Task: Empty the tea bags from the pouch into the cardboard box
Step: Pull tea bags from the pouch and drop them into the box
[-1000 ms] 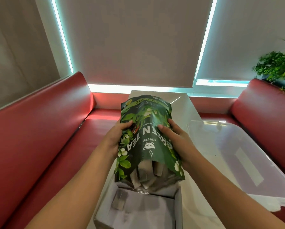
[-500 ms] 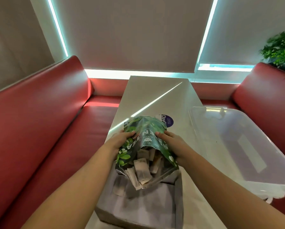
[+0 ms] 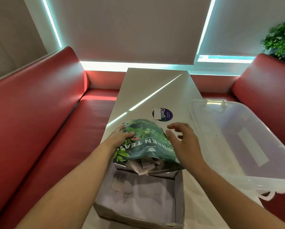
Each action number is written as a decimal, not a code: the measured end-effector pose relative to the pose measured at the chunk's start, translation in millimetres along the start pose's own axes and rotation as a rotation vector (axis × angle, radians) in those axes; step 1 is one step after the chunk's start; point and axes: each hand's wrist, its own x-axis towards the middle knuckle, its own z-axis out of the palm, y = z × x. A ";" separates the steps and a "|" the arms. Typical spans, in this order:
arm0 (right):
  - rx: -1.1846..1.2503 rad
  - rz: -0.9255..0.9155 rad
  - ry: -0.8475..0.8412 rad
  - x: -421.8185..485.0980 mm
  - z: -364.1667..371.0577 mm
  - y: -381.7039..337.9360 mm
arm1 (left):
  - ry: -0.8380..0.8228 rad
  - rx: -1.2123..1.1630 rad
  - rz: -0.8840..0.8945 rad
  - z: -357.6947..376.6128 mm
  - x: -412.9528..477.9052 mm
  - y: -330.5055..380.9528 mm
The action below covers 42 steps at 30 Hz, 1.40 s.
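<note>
A green tea pouch [image 3: 145, 142] lies tipped over the far rim of the open grey cardboard box [image 3: 138, 210], its mouth facing into the box. Several pale tea bags [image 3: 143, 165] poke out of that mouth, and more lie inside the box. My left hand [image 3: 120, 138] grips the pouch's far left side. My right hand [image 3: 183, 141] hovers just right of the pouch, fingers spread, not holding it.
The box sits on a narrow white table [image 3: 155, 90] between two red benches [image 3: 39, 121]. A clear plastic bin [image 3: 240, 139] stands at the right, overhanging the table edge. A round dark sticker [image 3: 162, 114] lies beyond the pouch. A plant [image 3: 282, 38] is far right.
The pouch has been lowered from upright to lying flat across the box's far rim. My right hand has let go and opened; the left keeps its grip.
</note>
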 end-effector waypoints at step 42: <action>-0.280 -0.382 -0.303 -79.7 44.2 7.2 | 0.059 0.733 0.885 -18.1 -98.5 11.7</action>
